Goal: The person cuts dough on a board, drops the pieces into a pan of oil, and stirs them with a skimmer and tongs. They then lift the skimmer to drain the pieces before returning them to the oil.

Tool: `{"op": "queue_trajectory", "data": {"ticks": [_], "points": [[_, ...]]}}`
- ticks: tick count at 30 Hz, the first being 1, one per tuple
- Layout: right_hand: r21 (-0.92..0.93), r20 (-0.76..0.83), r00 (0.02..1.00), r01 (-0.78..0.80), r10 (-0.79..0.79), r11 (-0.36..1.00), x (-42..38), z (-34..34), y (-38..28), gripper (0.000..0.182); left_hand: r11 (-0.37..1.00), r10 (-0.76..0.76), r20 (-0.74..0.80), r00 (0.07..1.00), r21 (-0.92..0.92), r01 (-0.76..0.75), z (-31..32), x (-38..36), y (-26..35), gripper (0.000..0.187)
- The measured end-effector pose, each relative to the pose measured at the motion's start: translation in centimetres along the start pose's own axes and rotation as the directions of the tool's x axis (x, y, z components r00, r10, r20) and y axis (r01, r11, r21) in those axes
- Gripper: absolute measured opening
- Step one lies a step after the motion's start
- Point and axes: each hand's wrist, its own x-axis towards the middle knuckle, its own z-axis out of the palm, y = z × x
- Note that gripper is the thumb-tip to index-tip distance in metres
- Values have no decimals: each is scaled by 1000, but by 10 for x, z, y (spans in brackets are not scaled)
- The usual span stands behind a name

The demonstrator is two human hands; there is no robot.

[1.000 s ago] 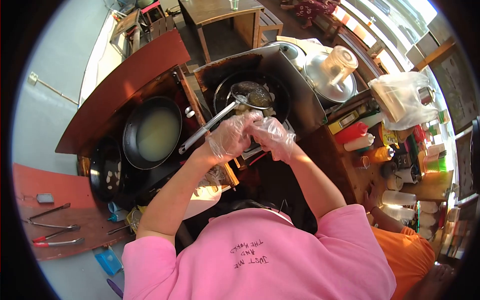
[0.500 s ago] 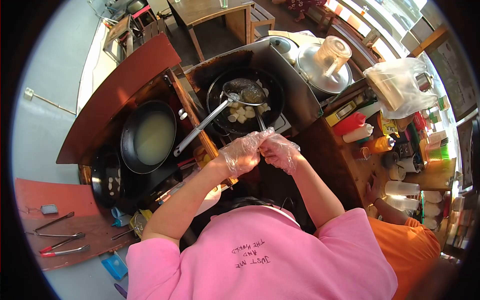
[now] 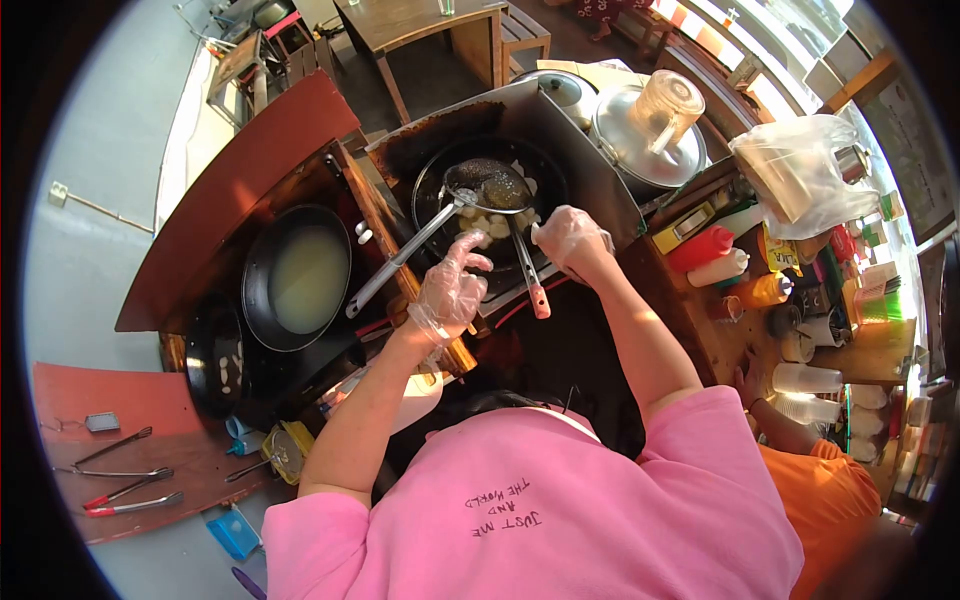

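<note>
A black wok (image 3: 425, 180) holds pale chunks (image 3: 486, 226) in its middle. Across it rests a wire skimmer (image 3: 488, 172), its long metal handle sloping toward the lower left. A second utensil with a pink-ended handle (image 3: 540, 300) leans out over the near rim; its head is hidden under the skimmer. My left hand (image 3: 450, 290), in a clear plastic glove, hovers left of that handle with fingers apart and bent, holding nothing. To the handle's right, my gloved right hand (image 3: 572, 243) is closed beside the wok's right rim; what its fingers hold, if anything, is hidden.
Left stand a pan of cloudy liquid (image 3: 310, 275) and a smaller dark pan (image 3: 215, 360). Tongs (image 3: 135, 503) lie on a red board. A lidded pot (image 3: 648, 140) and sauce bottles (image 3: 700, 248) are at right. Another person's orange sleeve (image 3: 815, 500) shows close by.
My hands were together at the pink-ended handle. They have parted: the left moved down-left and opened, the right moved up-right. The handle now shows, released.
</note>
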Motion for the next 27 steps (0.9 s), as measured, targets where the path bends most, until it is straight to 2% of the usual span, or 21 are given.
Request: {"op": "queue_trajectory", "data": {"ticks": [1,2,4,5,7,8,9,10,12,13,14,16,17,20,22,24,26,27], "points": [[2,-1,1000,1,-1,1000,5,1,1,28,1000,1,-1,1000,3,-1,-1,1,0,58],[-111,30,994,112,-109,988,9,1,3,26,982,-104,4,995,-160,104,-3,3,0,57],[-317,128,944,330,-305,889,12,-2,2,25,836,-301,61,952,-463,295,-7,6,2,56],[-315,127,943,333,-308,889,11,-3,2,25,837,-303,59,951,-460,295,-10,7,2,56],[-488,159,914,400,-372,776,-6,-24,-9,23,621,-386,86,918,-712,328,-18,9,10,48],[-487,164,912,406,-376,773,-21,-39,-21,23,483,-423,109,899,-813,326,-20,9,11,45],[-64,15,954,299,-299,952,-41,-56,-39,24,361,-443,134,886,-878,313,-23,11,8,36],[386,-80,985,173,-154,906,-59,-64,-52,25,357,-446,133,885,-880,312,-22,11,10,36],[516,-153,940,340,-306,786,-84,-58,-64,33,275,-409,140,902,-923,268,-21,14,17,35],[445,-291,857,514,-425,733,-90,-54,-70,36,258,-401,177,899,-920,296,-21,15,18,43],[527,-292,836,546,-465,651,-99,-52,-76,34,258,-399,180,899,-919,298,-18,17,17,43],[576,-235,862,495,-448,650,-105,-47,-89,35,220,-342,203,918,-932,288,-9,22,20,56],[576,-239,864,494,-444,651,-106,-44,-89,35,332,-350,170,921,-897,291,-8,20,21,63],[589,-290,870,491,-399,642,-107,-39,-87,35,351,-300,206,932,-884,308,-9,19,23,64],[650,-167,929,355,-329,672,-112,-45,-87,30,364,-280,227,933,-874,322,-8,17,20,62],[621,-192,922,379,-336,686,-110,-32,-82,31,378,-257,247,934,-864,332,-7,16,14,61],[592,-213,913,404,-348,697,-106,-10,-75,33,527,-303,280,911,-747,405,-9,12,7,55],[584,-215,918,395,-334,709,-103,3,-71,34,630,-400,254,881,-621,466,-13,11,36,52]]}}
